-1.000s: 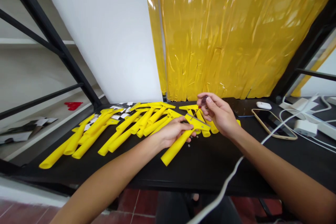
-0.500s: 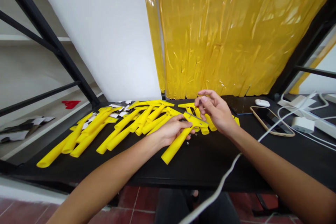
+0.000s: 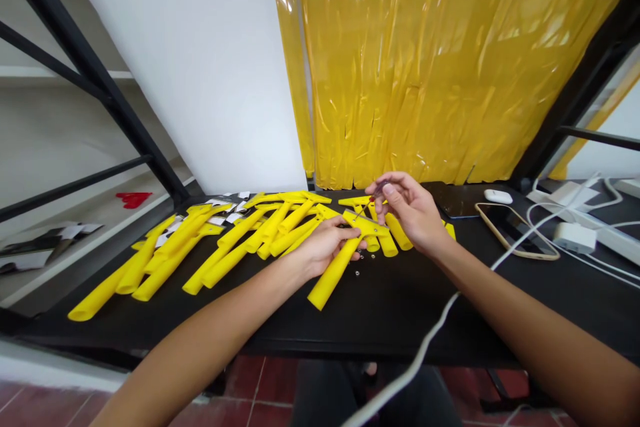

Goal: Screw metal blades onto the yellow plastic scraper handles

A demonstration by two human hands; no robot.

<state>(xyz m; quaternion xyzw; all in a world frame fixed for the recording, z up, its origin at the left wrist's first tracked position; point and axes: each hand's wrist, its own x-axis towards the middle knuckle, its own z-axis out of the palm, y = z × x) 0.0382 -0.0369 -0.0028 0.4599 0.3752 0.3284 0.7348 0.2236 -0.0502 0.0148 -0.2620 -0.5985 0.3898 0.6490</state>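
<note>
My left hand [image 3: 327,247] is closed around a yellow T-shaped scraper handle [image 3: 334,280], gripping it where the tube meets the wide head. A thin metal strip lies along that head, and small holes show in it. In my right hand [image 3: 403,203] is a small screwdriver [image 3: 376,192], pinched between thumb and fingers; its thin shaft slants down to the head. Small nuts [image 3: 357,273] lie on the black table just beyond the held handle. Several more yellow handles [image 3: 295,217] lie in a row to the left, and a few [image 3: 399,232] sit behind my hands.
A black table [image 3: 280,320] carries everything. On the right are a phone [image 3: 517,230], a dark phone [image 3: 455,200], a white earbud case [image 3: 498,196] and a charger [image 3: 575,237]. A white cable [image 3: 430,337] crosses the front. Yellow plastic film [image 3: 425,67] hangs behind.
The yellow head in my left hand has shifted slightly left and tilted. My right hand has moved slightly left with the screwdriver, still at the head.
</note>
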